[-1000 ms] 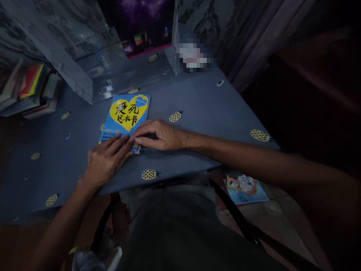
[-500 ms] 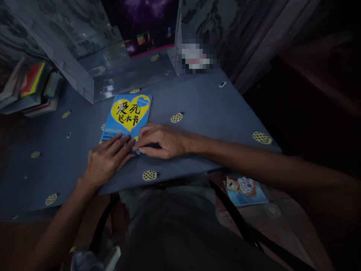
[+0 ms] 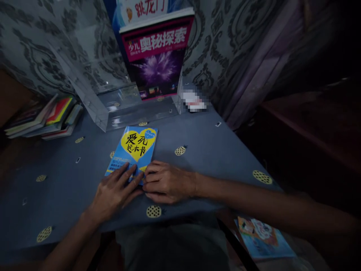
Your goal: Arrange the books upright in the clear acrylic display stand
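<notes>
A blue book (image 3: 115, 162) with a yellow heart and black Chinese characters on its cover lies closed on the table. My left hand (image 3: 115, 194) rests over its lower part, fingers stretched out and slightly spread on the cover. At the lower right edge of the book is my right hand (image 3: 169, 183), with its fingers curled in and gripping the edge near the corner. The fingers of both hands nearly meet there, and they hide the book's bottom edge.
A clear acrylic stand (image 3: 98, 116) behind the book holds an upright purple-and-magenta book (image 3: 162, 69). Stacked books (image 3: 56, 116) lie at the back left. The table (image 3: 203, 162) has a blue-grey pineapple-print cloth. A colourful booklet (image 3: 262, 241) lies below its right edge.
The camera view has tilted up, so more of the upright books shows. My right hand's fingers have curled closer together at the book's edge. My left hand stays on the cover.
</notes>
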Tool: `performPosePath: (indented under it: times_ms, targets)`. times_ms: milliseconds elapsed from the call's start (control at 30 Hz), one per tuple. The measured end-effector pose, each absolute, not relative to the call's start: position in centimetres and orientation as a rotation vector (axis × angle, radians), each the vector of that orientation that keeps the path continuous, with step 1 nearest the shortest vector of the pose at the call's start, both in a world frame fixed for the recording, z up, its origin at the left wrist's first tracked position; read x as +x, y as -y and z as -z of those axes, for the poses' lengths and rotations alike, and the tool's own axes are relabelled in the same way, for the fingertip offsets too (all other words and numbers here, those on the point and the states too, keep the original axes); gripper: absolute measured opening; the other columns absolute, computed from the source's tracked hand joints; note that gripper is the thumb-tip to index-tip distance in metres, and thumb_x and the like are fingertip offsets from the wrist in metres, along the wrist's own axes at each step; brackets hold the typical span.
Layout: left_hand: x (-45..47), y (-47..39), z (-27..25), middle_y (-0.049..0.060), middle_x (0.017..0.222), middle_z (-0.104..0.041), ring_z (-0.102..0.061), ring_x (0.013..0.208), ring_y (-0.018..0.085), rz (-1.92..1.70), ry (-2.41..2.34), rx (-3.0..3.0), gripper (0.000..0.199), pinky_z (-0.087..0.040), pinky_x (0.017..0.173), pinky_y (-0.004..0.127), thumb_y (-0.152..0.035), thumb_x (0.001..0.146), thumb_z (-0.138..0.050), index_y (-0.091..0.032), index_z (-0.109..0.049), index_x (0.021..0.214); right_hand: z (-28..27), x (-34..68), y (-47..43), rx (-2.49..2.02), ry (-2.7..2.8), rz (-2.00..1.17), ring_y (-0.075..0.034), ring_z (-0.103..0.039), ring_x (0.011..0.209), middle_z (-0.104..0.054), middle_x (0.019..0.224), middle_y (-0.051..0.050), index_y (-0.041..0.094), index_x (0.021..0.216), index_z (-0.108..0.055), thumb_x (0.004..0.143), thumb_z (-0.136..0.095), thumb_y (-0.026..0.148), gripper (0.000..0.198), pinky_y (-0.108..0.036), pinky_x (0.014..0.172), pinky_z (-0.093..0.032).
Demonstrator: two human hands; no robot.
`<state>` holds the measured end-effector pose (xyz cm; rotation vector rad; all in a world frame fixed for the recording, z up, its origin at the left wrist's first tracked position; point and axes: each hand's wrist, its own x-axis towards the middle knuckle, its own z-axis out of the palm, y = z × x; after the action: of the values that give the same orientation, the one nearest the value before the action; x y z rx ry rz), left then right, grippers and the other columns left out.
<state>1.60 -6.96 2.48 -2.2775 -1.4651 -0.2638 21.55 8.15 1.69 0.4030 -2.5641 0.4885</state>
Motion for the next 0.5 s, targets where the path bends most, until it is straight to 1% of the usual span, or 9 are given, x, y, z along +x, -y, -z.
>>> performPosePath:
  times_ms: [133,200,233,267,333,400,500]
  targets:
    - [2.0,7.6,-2.6,0.011,0.131,-0.071,-0.063,0.126,0.032,0.280,1.464,-2.326,0.036,-0.058,0.097,0.044,-0.030,0.098,-0.060,-0.021,-0.066,0.132,-1.5,21.4,-8.7,0.293,2.473,-0.764,-0.016,-0.064,0.084,-0.074,0.080,-0.005,0.017,0.082,-0.070,0.098,-0.055,0.018,0.022,-0.032,0.086,-0.052]
    - [2.1,7.9,-2.6,0.011,0.134,-0.069,-0.060,0.130,0.032,0.298,1.460,-2.348,0.036,-0.057,0.100,0.046,-0.028,0.099,-0.058,-0.022,-0.065,0.134,-1.3,21.3,-9.3,0.169,2.426,-0.804,-0.017,-0.065,0.084,-0.074,0.078,-0.005,0.017,0.082,-0.070,0.099,-0.053,0.019,0.024,-0.034,0.087,-0.054]
    - [2.2,8.0,-2.5,0.011,0.136,-0.068,-0.059,0.132,0.033,0.306,1.470,-2.351,0.036,-0.056,0.101,0.047,-0.028,0.099,-0.058,-0.023,-0.065,0.134,-1.1,21.3,-9.7,0.092,2.410,-0.793,-0.018,-0.066,0.087,-0.075,0.082,-0.006,0.016,0.086,-0.071,0.100,-0.053,0.020,0.023,-0.036,0.089,-0.054]
    - [2.2,8.1,-2.4,0.010,0.137,-0.067,-0.057,0.133,0.033,0.314,1.487,-2.349,0.036,-0.056,0.101,0.048,-0.027,0.099,-0.058,-0.025,-0.065,0.134,-0.9,21.3,-10.2,0.011,2.401,-0.767,-0.020,-0.067,0.093,-0.077,0.089,-0.008,0.015,0.092,-0.072,0.100,-0.053,0.021,0.021,-0.038,0.092,-0.054]
    - [2.2,8.2,-2.1,0.010,0.139,-0.065,-0.055,0.136,0.033,0.333,1.515,-2.345,0.036,-0.055,0.103,0.050,-0.027,0.099,-0.058,-0.027,-0.065,0.134,-0.6,21.3,-11.4,-0.155,2.426,-0.694,-0.023,-0.066,0.110,-0.076,0.109,-0.012,0.014,0.108,-0.072,0.101,-0.054,0.024,0.022,-0.044,0.101,-0.052]
    - [2.2,8.3,-1.8,0.009,0.141,-0.064,-0.054,0.137,0.034,0.351,1.529,-2.345,0.035,-0.055,0.104,0.052,-0.028,0.099,-0.058,-0.029,-0.065,0.133,-0.3,21.2,-12.9,-0.306,2.478,-0.638,-0.027,-0.060,0.125,-0.071,0.127,-0.015,0.014,0.123,-0.068,0.101,-0.054,0.027,0.029,-0.050,0.109,-0.047]
    - [2.3,8.4,-1.7,0.009,0.141,-0.064,-0.053,0.137,0.034,0.356,1.540,-2.347,0.035,-0.056,0.103,0.052,-0.028,0.098,-0.059,-0.030,-0.065,0.133,-0.1,21.2,-14.7,-0.490,2.551,-0.644,-0.029,-0.053,0.137,-0.061,0.144,-0.017,0.014,0.138,-0.059,0.102,-0.052,0.032,0.042,-0.053,0.115,-0.042]
